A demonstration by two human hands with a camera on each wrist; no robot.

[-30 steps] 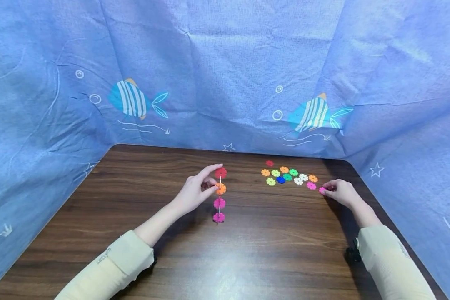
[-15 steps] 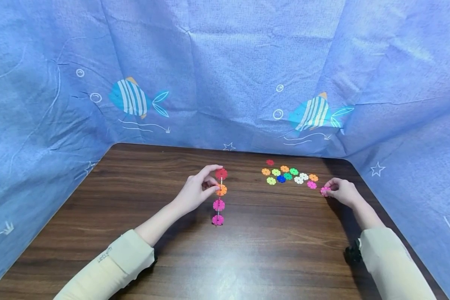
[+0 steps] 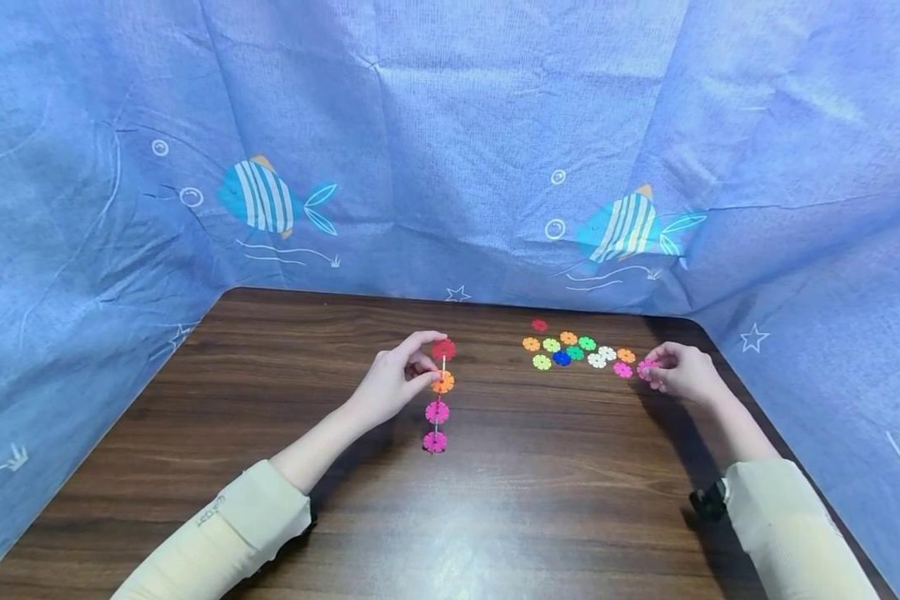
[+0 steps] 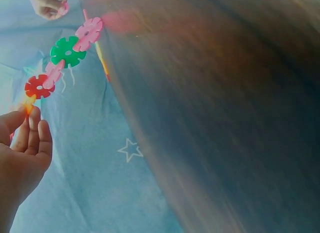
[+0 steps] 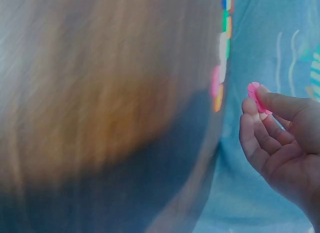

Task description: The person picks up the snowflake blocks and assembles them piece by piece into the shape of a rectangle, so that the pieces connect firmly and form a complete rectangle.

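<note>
My left hand (image 3: pixel 390 379) pinches the orange notched disc (image 3: pixel 443 382) of a chain of interlocking plastic flower discs. The chain hangs upright over the table, with a red disc (image 3: pixel 443 348) on top and pink discs (image 3: pixel 437 412) below; other discs stand edge-on between them. A green disc (image 4: pixel 68 52) of this chain shows in the left wrist view. At the right, the thumb and fingers of my right hand (image 3: pixel 686 372) pinch a single pink disc (image 5: pixel 256 97), partly covered by the fingertips.
Loose flower discs in several colours lie spread at the back right, among them a blue disc (image 3: pixel 562 358), a pink disc (image 3: pixel 623 370) and a red disc (image 3: pixel 540 325). The brown wooden table (image 3: pixel 495 500) ends at a blue fish-print curtain (image 3: pixel 450 167).
The right hand has raised the pink disc from beside the loose ones and turned it. The chain in the left hand has sunk slightly, its lower end swinging a little left.
</note>
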